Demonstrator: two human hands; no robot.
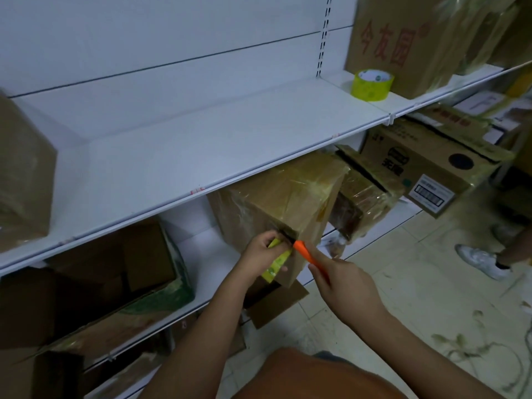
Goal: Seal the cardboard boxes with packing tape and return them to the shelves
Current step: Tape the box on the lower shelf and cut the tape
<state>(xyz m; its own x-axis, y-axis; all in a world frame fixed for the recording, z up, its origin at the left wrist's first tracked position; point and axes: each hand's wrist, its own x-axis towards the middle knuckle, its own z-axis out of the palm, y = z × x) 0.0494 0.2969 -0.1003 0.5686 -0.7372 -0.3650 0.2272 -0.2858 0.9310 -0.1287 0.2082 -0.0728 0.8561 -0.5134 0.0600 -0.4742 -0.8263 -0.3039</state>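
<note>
A taped cardboard box (285,200) sticks out tilted from the lower shelf, its front corner toward me. My left hand (260,251) grips a yellow tape roll (275,262) against the box's front face. My right hand (345,280) holds an orange cutter (309,256), its tip touching the tape at the box's corner beside the roll. A second yellow tape roll (372,84) stands on the white upper shelf (187,156).
An open box (115,272) sits left on the lower shelf. More taped boxes (431,165) lie to the right. A tall printed box (403,41) stands behind the spare roll. Another person's white shoe (480,260) is on the tiled floor, with tape scraps (466,344) nearby.
</note>
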